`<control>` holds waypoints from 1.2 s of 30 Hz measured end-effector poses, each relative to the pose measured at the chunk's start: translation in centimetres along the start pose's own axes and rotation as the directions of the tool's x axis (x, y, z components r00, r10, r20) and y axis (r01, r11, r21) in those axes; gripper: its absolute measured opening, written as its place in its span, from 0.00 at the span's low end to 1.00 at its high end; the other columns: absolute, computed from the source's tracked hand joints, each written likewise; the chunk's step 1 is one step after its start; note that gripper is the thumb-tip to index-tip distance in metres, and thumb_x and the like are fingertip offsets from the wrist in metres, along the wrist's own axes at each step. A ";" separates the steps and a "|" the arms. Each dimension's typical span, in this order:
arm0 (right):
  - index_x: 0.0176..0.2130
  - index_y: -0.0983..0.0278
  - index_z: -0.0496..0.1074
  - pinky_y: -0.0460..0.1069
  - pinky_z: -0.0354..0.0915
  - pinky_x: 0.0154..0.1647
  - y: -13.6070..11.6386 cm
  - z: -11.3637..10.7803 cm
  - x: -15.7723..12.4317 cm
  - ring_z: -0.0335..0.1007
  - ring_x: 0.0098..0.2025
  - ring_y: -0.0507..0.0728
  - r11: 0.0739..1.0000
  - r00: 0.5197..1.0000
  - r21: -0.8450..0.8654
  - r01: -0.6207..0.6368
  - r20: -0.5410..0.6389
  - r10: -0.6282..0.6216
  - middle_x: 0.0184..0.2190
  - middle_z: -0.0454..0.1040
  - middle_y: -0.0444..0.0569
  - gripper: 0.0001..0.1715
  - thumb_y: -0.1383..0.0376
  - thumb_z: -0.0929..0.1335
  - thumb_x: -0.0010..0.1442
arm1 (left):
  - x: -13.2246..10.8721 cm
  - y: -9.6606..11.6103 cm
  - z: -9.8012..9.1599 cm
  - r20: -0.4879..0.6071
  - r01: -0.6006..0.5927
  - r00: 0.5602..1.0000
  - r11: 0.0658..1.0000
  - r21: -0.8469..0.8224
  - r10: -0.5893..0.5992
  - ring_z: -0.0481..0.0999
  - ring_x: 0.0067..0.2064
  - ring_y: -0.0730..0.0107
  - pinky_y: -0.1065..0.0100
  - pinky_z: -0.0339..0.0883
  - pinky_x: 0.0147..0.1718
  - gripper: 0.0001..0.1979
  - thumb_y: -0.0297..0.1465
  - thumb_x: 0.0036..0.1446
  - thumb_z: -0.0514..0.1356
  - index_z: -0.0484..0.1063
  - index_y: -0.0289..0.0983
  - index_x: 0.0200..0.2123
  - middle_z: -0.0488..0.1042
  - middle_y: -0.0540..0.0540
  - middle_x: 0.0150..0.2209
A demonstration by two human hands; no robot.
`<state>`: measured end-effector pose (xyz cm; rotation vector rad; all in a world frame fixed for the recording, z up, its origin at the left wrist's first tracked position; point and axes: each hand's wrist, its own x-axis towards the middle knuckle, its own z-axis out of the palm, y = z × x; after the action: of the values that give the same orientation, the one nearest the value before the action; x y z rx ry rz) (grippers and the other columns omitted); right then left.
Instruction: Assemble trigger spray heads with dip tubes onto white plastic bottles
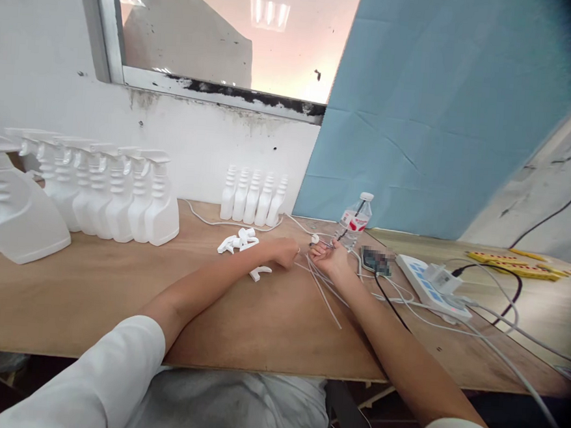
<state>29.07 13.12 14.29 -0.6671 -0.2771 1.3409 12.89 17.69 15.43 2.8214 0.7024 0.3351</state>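
Observation:
Over the middle of the table, my left hand [287,252] is closed with its fingertips turned toward the right; what it pinches is too small to tell. Beside it, my right hand [330,259] has curled fingers, with a small white round piece [314,239] at their tips; whether it grips this piece I cannot tell. Thin white tubes [327,298] lie loose under and below the right hand. White trigger spray heads [243,238] lie next to my left wrist, partly covered by the forearm.
White spray bottles with trigger heads [163,212] stand in a row at left. Several slim white bottles [252,202] line the wall. A clear water bottle [355,220], a phone [376,261], a power strip [430,286] with cables, and yellow packets [511,264] are at right.

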 end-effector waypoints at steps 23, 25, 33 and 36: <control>0.29 0.63 0.61 0.42 0.60 0.13 1.7 0.7 0.6 0.56 0.14 0.47 0.989 0.997 -0.133 0.061 0.050 -0.054 0.19 0.68 0.42 0.09 0.70 0.63 0.61 | 0.9 -2.6 -2.8 -0.305 0.107 0.877 0.770 -0.629 -0.371 0.80 0.33 0.71 0.77 0.70 0.32 0.13 0.23 0.52 0.61 0.79 0.30 0.41 0.80 0.44 0.31; 0.29 0.63 0.63 0.42 0.63 0.14 1.8 0.7 0.7 0.59 0.15 0.48 0.989 0.997 -0.131 0.068 0.037 -0.063 0.20 0.70 0.44 0.08 0.70 0.63 0.62 | 0.8 -2.4 -2.8 -0.308 0.096 0.881 0.772 -0.628 -0.360 0.79 0.34 0.71 0.76 0.70 0.33 0.14 0.22 0.50 0.60 0.79 0.30 0.41 0.80 0.44 0.30; 0.30 0.63 0.63 0.43 0.68 0.19 2.3 1.3 0.1 0.67 0.20 0.50 0.994 0.994 -0.053 0.099 0.057 -0.096 0.21 0.71 0.46 0.12 0.66 0.61 0.66 | 0.0 -1.3 -3.6 -0.327 0.032 0.906 0.815 -0.578 -0.268 0.78 0.38 0.67 0.70 0.71 0.40 0.14 0.24 0.48 0.62 0.79 0.31 0.40 0.80 0.44 0.35; 0.29 0.63 0.62 0.43 0.67 0.19 1.8 1.8 -0.5 0.64 0.19 0.48 0.994 0.990 0.000 0.108 0.090 -0.108 0.21 0.69 0.44 0.14 0.64 0.59 0.68 | -1.0 -0.5 -5.6 -0.383 -0.059 0.913 0.884 -0.463 -0.139 0.78 0.38 0.70 0.70 0.70 0.42 0.13 0.27 0.52 0.61 0.78 0.32 0.42 0.78 0.43 0.42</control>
<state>26.50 13.31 14.73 -0.5887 -0.3837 1.2683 10.29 18.45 20.48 2.2861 0.6456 0.9670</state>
